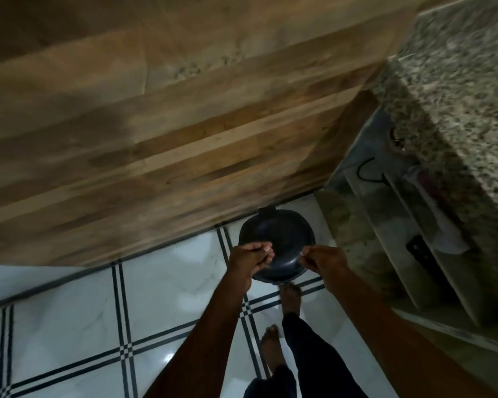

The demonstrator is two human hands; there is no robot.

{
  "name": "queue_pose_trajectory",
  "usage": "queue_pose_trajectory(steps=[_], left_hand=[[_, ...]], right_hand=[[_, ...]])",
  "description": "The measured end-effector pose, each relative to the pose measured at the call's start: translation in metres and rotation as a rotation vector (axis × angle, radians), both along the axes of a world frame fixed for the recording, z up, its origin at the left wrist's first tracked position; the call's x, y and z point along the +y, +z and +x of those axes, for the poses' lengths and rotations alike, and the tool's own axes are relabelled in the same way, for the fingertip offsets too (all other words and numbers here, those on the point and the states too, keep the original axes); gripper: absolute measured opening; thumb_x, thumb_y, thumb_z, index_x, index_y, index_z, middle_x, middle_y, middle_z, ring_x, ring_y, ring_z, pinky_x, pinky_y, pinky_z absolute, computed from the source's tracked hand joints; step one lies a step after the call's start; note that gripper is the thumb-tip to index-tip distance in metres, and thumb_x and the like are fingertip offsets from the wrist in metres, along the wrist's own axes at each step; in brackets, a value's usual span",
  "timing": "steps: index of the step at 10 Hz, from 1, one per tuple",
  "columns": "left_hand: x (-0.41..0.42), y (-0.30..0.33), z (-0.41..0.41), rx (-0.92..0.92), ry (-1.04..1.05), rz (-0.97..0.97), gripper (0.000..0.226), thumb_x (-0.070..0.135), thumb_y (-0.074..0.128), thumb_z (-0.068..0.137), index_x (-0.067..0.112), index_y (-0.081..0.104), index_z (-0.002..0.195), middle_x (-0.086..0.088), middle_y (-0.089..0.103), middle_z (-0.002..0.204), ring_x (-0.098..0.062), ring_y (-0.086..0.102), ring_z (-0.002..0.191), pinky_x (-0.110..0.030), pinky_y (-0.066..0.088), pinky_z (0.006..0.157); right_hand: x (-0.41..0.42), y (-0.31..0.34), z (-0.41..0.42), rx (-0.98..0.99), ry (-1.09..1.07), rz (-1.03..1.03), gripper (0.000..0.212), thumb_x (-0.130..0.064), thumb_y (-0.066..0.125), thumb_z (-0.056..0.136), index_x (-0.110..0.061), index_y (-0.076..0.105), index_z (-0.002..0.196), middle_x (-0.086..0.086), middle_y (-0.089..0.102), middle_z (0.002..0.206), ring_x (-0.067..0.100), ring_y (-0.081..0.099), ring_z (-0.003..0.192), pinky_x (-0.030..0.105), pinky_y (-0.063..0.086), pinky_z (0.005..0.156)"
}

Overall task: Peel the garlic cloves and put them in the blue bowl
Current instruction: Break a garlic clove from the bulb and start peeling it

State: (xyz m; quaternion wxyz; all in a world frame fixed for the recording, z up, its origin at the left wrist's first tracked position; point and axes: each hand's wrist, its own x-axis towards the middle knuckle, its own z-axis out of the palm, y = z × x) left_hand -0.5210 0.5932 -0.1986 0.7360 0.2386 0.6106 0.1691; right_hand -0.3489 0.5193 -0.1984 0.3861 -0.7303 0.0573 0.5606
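The dark bowl (276,239) hung in the air above the tiled floor (69,326), held out in front of the person at about the middle of the view, its hollow turned toward the camera and a small tab or lip showing at its far rim. In the dim light it looked almost black, so its colour could not be told for sure, and whether anything lay inside it could not be made out. The left hand (249,261) gripped the near left part of the rim, fingers curled over the edge with the fingertips reaching into the hollow. The right hand (324,261) held the near right part of the rim in a pinch, thumb and fingers closed on the edge. Both bare forearms ran down from the hands toward the bottom of the frame. Under the bowl and arms, the person's two bare feet (291,297) stood on the white tiles, which were crossed by pairs of dark lines, and dark trouser legs showed near the lower edge. Beyond the bowl a wide wall of wood-grain panels (156,139) filled the upper left and centre. To the right stood a speckled granite counter (457,96), and below its edge were pale shelves (400,225) with a dark flat object and a loose black wire, both too dim to name.
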Motion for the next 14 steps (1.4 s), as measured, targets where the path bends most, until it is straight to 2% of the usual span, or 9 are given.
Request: queue_pose_trajectory(steps=[2,3,5,6,7,8,10,11,14], left_hand=[[0.015,-0.086,0.013,0.008,-0.031,-0.085,0.013,-0.006,0.066,0.091,-0.008,0.069,0.103,-0.013,0.073,0.089,-0.02,0.072,0.077,-0.021,0.059,0.064],[0.021,-0.131,0.016,0.028,-0.043,-0.066,0.007,-0.01,0.063,0.09,-0.008,0.069,0.093,-0.013,0.073,0.088,-0.026,0.071,0.079,-0.026,0.061,0.067],[0.033,-0.22,0.023,0.346,-0.232,0.198,0.028,0.0,0.069,0.088,0.019,0.072,0.067,-0.013,0.071,0.078,-0.038,0.071,0.081,-0.038,0.06,0.067],[0.033,-0.243,0.023,0.653,-0.472,0.42,0.016,0.03,0.066,0.092,0.016,0.071,0.096,-0.008,0.07,0.101,-0.026,0.064,0.099,-0.033,0.048,0.088],[0.035,-0.241,0.027,0.775,-0.785,0.626,0.026,0.01,0.051,0.1,-0.007,0.066,0.113,-0.028,0.065,0.113,-0.03,0.059,0.094,-0.01,0.042,0.073],[0.036,-0.24,0.027,0.779,-0.711,0.719,0.032,0.025,0.055,0.101,0.0,0.073,0.099,-0.019,0.072,0.097,-0.032,0.066,0.09,-0.029,0.048,0.081],[0.028,-0.18,0.026,0.519,-0.421,0.731,0.01,0.017,0.071,0.084,0.015,0.078,0.078,-0.003,0.077,0.078,-0.021,0.073,0.073,-0.04,0.06,0.077],[0.018,-0.127,0.022,0.394,-0.412,0.687,0.019,0.034,0.069,0.084,0.021,0.073,0.072,0.002,0.074,0.068,-0.019,0.072,0.064,-0.043,0.061,0.071],[-0.055,0.101,0.055,0.071,-0.518,0.722,0.016,0.014,0.073,0.089,0.03,0.077,0.088,0.005,0.076,0.084,-0.019,0.072,0.086,-0.042,0.059,0.084]], right_hand=[[0.026,-0.09,0.011,-0.118,-0.078,-0.162,0.019,0.001,0.071,0.087,-0.002,0.063,0.071,0.017,0.069,0.083,0.031,0.068,0.079,0.035,0.059,0.063],[0.035,-0.135,0.016,-0.101,-0.012,-0.162,0.018,0.0,0.068,0.089,-0.005,0.064,0.073,0.02,0.072,0.099,0.031,0.07,0.081,0.041,0.062,0.075],[0.051,-0.2,0.01,-0.138,0.176,-0.168,0.029,0.004,0.061,0.093,-0.01,0.06,0.068,0.023,0.066,0.107,0.045,0.067,0.096,0.051,0.061,0.077],[0.046,-0.219,0.01,-0.228,0.254,-0.17,0.026,0.001,0.066,0.087,-0.017,0.06,0.07,0.024,0.071,0.101,0.039,0.071,0.09,0.052,0.06,0.081],[0.04,-0.254,0.015,-0.45,0.441,-0.156,0.01,-0.021,0.069,0.073,-0.014,0.069,0.08,0.017,0.073,0.092,0.036,0.072,0.09,0.049,0.06,0.08],[0.05,-0.236,0.005,-0.63,0.596,-0.117,0.026,-0.024,0.077,0.079,-0.003,0.074,0.092,0.019,0.074,0.091,0.032,0.072,0.088,0.039,0.058,0.076],[0.037,-0.196,0.005,-0.58,0.586,-0.043,0.007,-0.015,0.075,0.082,-0.011,0.078,0.087,0.012,0.076,0.096,0.032,0.07,0.098,0.039,0.055,0.089],[0.018,-0.146,0.011,-0.456,0.427,0.04,0.022,-0.04,0.071,0.074,-0.02,0.078,0.078,0.01,0.076,0.082,0.031,0.072,0.084,0.046,0.059,0.084],[-0.099,0.1,0.04,-0.702,0.228,0.247,0.029,-0.03,0.068,0.093,-0.029,0.072,0.065,-0.002,0.07,0.065,0.022,0.068,0.068,0.031,0.052,0.068]])
